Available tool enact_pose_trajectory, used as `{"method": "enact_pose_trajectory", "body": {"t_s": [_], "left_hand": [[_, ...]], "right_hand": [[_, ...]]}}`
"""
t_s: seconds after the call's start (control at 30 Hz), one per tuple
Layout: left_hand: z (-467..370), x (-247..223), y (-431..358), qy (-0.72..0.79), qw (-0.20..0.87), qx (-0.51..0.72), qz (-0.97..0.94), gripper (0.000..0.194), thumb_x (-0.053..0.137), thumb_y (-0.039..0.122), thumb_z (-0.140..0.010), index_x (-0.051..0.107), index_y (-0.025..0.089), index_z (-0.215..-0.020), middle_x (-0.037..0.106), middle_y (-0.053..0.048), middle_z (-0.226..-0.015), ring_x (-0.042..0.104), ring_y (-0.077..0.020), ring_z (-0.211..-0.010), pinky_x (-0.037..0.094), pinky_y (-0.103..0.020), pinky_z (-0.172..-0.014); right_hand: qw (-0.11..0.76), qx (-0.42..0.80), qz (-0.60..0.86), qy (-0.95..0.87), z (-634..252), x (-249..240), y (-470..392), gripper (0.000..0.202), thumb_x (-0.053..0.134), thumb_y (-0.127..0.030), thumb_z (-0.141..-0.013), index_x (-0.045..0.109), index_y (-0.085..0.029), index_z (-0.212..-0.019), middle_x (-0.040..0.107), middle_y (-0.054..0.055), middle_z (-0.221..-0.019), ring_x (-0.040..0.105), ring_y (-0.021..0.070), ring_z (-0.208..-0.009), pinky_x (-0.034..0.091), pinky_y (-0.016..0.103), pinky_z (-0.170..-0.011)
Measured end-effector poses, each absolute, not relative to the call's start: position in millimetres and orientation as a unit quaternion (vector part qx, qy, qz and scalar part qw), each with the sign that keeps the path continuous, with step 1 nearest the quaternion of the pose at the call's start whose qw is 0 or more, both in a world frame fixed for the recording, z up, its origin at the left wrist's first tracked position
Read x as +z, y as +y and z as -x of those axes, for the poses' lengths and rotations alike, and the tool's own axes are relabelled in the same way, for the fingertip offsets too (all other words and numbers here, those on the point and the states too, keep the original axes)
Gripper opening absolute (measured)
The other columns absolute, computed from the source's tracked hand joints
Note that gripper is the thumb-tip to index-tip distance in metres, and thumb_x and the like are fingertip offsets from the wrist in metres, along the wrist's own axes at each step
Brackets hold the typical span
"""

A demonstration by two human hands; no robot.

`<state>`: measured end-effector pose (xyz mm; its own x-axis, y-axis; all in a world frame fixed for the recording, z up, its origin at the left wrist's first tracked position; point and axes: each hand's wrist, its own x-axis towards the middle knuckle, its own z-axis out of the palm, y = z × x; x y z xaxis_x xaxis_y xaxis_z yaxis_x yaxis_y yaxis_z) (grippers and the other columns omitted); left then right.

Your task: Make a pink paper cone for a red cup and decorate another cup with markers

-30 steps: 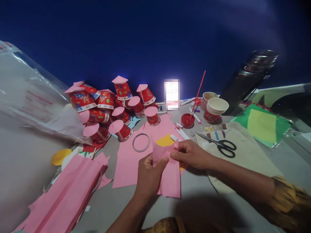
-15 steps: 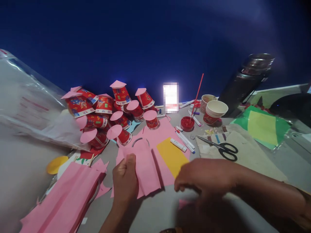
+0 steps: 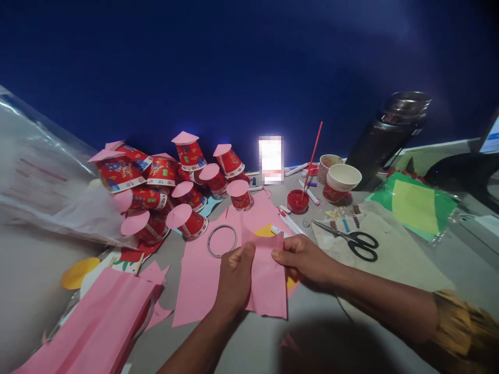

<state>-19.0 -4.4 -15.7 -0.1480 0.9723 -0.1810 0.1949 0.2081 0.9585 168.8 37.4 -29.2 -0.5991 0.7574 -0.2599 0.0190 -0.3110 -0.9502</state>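
My left hand [image 3: 236, 280] pinches the left side of a small folded piece of pink paper [image 3: 268, 285], thumb on top. At its upper right edge, my right hand [image 3: 307, 259] grips the same paper between thumb and fingers. The paper is held above a larger pink sheet [image 3: 198, 285] lying on the table. On that sheet, left of my hands, rests a grey ring [image 3: 222, 241]. Behind the held paper, a yellow paper [image 3: 265, 230] and a white glue stick [image 3: 275, 229] are partly hidden.
Red paper cups with pink cone tops [image 3: 189, 150] cluster at the back left. Scissors [image 3: 356, 241] lie on a cloth [image 3: 397, 259] to the right. A red paint pot [image 3: 298, 202], stacked cups [image 3: 342, 182] and a dark flask [image 3: 390, 137] stand behind. Folded pink paper [image 3: 93, 322] lies front left.
My right hand has come up from the table's front and taken hold of the pink paper. My left hand has moved the paper rightward, uncovering the ring.
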Motion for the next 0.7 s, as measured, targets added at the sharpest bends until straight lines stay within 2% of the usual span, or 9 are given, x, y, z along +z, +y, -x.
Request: {"method": "enact_pose_trajectory", "body": {"t_s": [0.1,0.17,0.3,0.47,0.7], "left_hand": [[20.7,-20.3,-3.1,0.6,0.523,0.414,-0.442,0.057,0.062,0.07,-0.086,0.049,0.019,-0.064,0.044,0.002,-0.063,0.037,-0.0133,-0.063,0.034,-0.026,-0.057],[20.0,-20.5,-3.7,0.592,0.53,0.406,-0.452,0.058,0.065,0.07,-0.084,0.045,0.02,-0.061,0.039,0.003,-0.062,0.032,-0.0122,-0.062,0.031,-0.026,-0.056],[16.7,-17.2,-6.5,0.604,0.509,0.398,-0.467,0.06,0.062,0.069,-0.087,0.035,0.023,-0.06,0.03,0.004,-0.063,0.026,-0.0116,-0.063,0.024,-0.026,-0.056],[14.5,-15.8,-6.5,0.613,0.501,0.395,-0.467,0.06,0.06,0.069,-0.087,0.029,0.025,-0.063,0.026,0.006,-0.064,0.023,-0.0112,-0.063,0.022,-0.026,-0.055],[11.4,-14.9,-8.2,0.635,0.444,0.394,-0.495,0.048,0.055,0.055,-0.092,0.034,0.024,-0.063,0.032,0.005,-0.063,0.027,-0.0117,-0.061,0.027,-0.026,-0.054]], "right_hand": [[0.243,0.712,0.371,-0.544,-170.0,-28.6,41.0,0.058,0.072,-0.074,-0.08,0.06,-0.018,-0.07,0.052,-0.004,-0.055,0.044,0.0102,-0.049,0.032,0.024,-0.05],[0.268,0.676,0.379,-0.572,-168.8,-25.7,41.7,0.055,0.069,-0.072,-0.083,0.06,-0.018,-0.073,0.056,-0.003,-0.063,0.047,0.0118,-0.057,0.036,0.024,-0.055],[0.313,0.599,0.42,-0.605,-164.3,-18.5,40.5,0.063,0.06,-0.079,-0.085,0.048,-0.021,-0.063,0.044,-0.005,-0.061,0.039,0.0112,-0.06,0.032,0.025,-0.056],[0.292,0.671,0.384,-0.563,-162.0,-16.5,38.9,0.068,0.055,-0.085,-0.086,0.05,-0.021,-0.066,0.046,-0.005,-0.055,0.039,0.0103,-0.051,0.031,0.025,-0.05],[0.312,0.668,0.408,-0.538,-166.4,-28.4,38.6,0.063,0.062,-0.078,-0.087,0.054,-0.019,-0.067,0.05,-0.004,-0.058,0.04,0.0101,-0.052,0.029,0.023,-0.048]]}}
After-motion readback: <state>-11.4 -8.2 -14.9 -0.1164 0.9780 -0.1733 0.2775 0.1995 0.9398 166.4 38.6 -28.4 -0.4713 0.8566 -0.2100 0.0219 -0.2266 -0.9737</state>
